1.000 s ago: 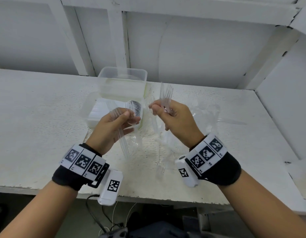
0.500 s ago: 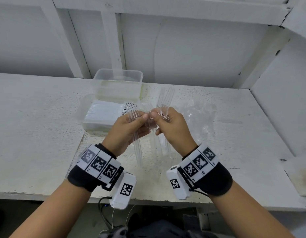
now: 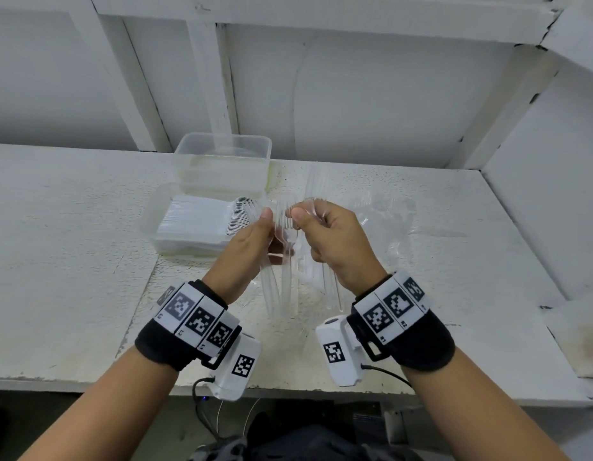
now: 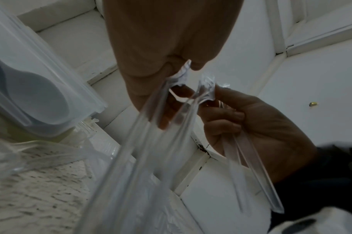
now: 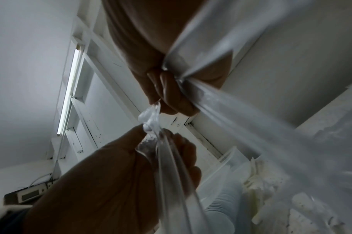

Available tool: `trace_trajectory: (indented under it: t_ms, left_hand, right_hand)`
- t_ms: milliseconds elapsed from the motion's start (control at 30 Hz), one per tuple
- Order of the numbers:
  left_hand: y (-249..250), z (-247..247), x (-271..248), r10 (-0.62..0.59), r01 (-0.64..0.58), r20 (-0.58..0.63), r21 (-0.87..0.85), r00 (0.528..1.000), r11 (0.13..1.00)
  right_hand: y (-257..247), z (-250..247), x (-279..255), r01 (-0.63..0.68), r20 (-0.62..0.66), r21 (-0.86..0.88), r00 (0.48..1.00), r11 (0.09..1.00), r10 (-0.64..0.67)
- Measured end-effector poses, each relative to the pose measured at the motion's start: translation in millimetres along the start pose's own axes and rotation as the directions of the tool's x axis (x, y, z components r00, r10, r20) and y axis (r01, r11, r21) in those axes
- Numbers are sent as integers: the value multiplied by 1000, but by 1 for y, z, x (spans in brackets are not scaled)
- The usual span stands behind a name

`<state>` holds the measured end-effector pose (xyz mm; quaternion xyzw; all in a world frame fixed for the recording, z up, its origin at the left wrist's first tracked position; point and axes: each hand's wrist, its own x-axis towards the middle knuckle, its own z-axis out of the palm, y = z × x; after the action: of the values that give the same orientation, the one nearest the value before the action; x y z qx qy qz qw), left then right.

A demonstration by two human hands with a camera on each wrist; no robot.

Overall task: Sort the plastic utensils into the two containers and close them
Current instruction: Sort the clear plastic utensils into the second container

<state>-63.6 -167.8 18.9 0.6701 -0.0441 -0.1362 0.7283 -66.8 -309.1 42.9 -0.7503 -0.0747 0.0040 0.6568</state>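
Lying left of the raised hands, the spoon-filled container [image 3: 192, 224] is the landmark. Nearest it, the left hand [image 3: 252, 247] pinches clear forks [image 3: 283, 261], handles hanging toward the table [image 3: 72, 261]; the right hand [image 3: 335, 241], farther right, grips another bundle [image 3: 316, 191].

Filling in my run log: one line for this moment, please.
left hand: holds clear forks | right hand: holds clear forks | containers: open

Clear forks [image 3: 285, 261] upright above table; spoon-filled container [image 3: 188, 224] left.
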Motion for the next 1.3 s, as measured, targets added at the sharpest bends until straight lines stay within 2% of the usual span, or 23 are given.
trace_trajectory:
  t_ms: [100,200,400,567,633,800,900,1033,1167,1300]
  left_hand:
    - [2,3,-3,-34,37,94,-37,995,999]
    - [1,5,-3,-49,47,128,21,991,999]
    - [-1,7,-6,-34,31,134,21,990,999]
    - [0,11,-5,-78,78,109,10,991,997]
    - [1,14,-5,-105,110,115,-34,988,993]
    - [-4,11,-2,-166,208,215,-190,962,959]
    - [-6,6,-1,-178,239,223,-286,958,928]
    - [-9,1,3,-154,202,163,-339,975,919]
    - [-12,1,5,-125,169,142,-357,982,919]
    - [-14,2,4,-89,160,190,-402,978,901]
  right_hand:
    - [2,2,2,-10,8,4,1000,1000,10]
    - [7,5,4,-19,26,11,999,1000,19]
    - [13,8,1,5,7,-77,1000,997,-5]
    - [12,7,-2,-38,31,-13,999,999,39]
    - [13,6,-1,-54,21,-15,998,998,54]
    - [18,2,5,-106,-52,-49,993,993,104]
    - [16,-4,4,-124,-65,-17,990,992,123]
    - [14,-7,-2,-56,-81,-24,995,998,54]
    - [18,-5,-10,-84,-45,49,995,995,86]
    - [24,1,-13,-115,6,119,993,986,115]
